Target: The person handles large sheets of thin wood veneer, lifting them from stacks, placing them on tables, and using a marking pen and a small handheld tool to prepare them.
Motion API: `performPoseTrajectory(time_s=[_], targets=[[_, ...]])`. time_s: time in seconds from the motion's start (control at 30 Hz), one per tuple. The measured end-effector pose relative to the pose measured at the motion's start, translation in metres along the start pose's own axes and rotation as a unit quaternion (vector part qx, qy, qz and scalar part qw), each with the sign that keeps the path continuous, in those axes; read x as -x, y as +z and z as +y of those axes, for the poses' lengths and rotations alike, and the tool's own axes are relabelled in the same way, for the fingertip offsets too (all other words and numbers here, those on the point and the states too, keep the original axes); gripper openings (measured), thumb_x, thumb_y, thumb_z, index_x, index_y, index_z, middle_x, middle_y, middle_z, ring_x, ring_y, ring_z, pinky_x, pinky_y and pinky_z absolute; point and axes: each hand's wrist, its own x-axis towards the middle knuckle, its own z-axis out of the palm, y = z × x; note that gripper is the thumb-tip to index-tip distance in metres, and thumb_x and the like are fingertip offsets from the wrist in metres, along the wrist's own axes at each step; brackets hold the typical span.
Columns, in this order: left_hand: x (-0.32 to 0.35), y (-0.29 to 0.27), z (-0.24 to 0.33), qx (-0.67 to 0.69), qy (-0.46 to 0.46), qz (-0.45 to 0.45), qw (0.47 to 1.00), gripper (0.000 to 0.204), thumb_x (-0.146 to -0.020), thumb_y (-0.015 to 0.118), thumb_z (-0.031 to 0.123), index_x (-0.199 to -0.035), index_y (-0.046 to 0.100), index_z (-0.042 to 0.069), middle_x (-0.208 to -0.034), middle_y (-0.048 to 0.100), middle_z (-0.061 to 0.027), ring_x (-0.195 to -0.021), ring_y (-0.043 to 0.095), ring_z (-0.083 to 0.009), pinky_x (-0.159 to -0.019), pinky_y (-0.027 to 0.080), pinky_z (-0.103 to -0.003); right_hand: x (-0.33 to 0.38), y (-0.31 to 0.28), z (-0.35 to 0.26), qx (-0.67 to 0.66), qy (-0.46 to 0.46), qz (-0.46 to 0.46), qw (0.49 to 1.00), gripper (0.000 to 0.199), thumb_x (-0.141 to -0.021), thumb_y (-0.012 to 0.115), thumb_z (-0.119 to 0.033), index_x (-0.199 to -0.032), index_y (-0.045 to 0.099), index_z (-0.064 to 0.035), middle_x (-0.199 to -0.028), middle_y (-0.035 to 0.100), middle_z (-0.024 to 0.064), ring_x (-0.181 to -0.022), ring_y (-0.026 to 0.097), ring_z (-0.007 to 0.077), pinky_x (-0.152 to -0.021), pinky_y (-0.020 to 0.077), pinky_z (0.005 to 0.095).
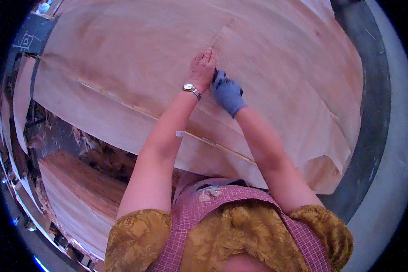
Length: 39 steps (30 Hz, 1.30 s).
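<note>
We press both hands close together onto a broad pale veneer sheet (267,68) spread across the work surface: our bare left hand (202,68), with a wristwatch (191,89), lies flat with fingers on a seam, while the blue-gloved right hand (226,93) is curled beside it; whether it grips anything we cannot tell. A small white tag (180,133) sits on the left forearm. Another veneer stack (79,195) lies lower left.
</note>
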Motion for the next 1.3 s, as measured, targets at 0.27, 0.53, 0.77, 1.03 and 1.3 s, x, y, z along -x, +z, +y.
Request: performPoseTrajectory(time_s=[0.27,0.53,0.77,1.03,1.3], targets=[[0.007,-0.013,0.010,0.034,-0.078,-0.076,0.993,0.077,-0.082,0.068,0.045,-0.141,0.042,0.002,-0.148,0.042,-0.0128,-0.134,0.042,-0.0306,-0.112,0.032,-0.042,0.121,0.017,0.011,0.136,-0.034,-0.101,0.985,0.042,-0.093,0.045,-0.018,-0.129,0.039,0.0042,-0.087,0.069,0.0222,-0.070,0.070,0.0346,-0.053,0.0516,0.0522],[0.024,-0.001,0.047,-0.005,-0.025,-0.120,0.992,0.085,-0.079,0.072,0.046,-0.146,0.037,0.007,-0.155,0.031,-0.0147,-0.141,0.031,-0.0342,-0.115,0.027,-0.048,0.147,0.031,0.037,0.110,-0.085,-0.051,0.989,0.039,-0.092,0.045,-0.017,-0.126,0.045,0.0006,-0.092,0.070,0.0174,-0.075,0.070,0.0305,-0.047,0.0475,0.0484],[0.040,-0.006,0.051,0.022,-0.035,-0.181,0.983,0.094,-0.070,0.079,0.049,-0.147,0.038,0.014,-0.155,0.030,-0.0161,-0.143,0.027,-0.0374,-0.115,0.025,-0.052,0.203,-0.002,0.152,0.054,-0.159,-0.145,0.975,0.038,-0.090,0.048,-0.018,-0.126,0.049,-0.0079,-0.099,0.067,0.0165,-0.070,0.069,0.0286,-0.046,0.0469,0.0478],[0.059,-0.008,0.204,-0.017,-0.064,-0.222,0.973,0.102,-0.062,0.084,0.051,-0.148,0.036,0.026,-0.154,0.031,-0.0152,-0.142,0.025,-0.0422,-0.109,0.029,-0.061,0.239,0.001,0.217,0.015,-0.196,-0.050,0.979,0.020,-0.091,0.049,-0.019,-0.108,0.054,-0.0110,-0.084,0.068,0.0112,-0.069,0.068,0.0315,-0.056,0.0497,0.0490],[0.067,0.006,0.207,-0.029,-0.058,-0.208,0.976,0.106,-0.057,0.086,0.053,-0.148,0.036,0.031,-0.155,0.029,-0.0133,-0.142,0.025,-0.0425,-0.108,0.032,-0.058,0.271,-0.051,0.412,0.114,-0.286,-0.075,0.949,0.013,-0.094,0.051,-0.027,-0.096,0.062,-0.0190,-0.064,0.061,0.0083,-0.055,0.061,0.0299,-0.053,0.0436,0.0449]])
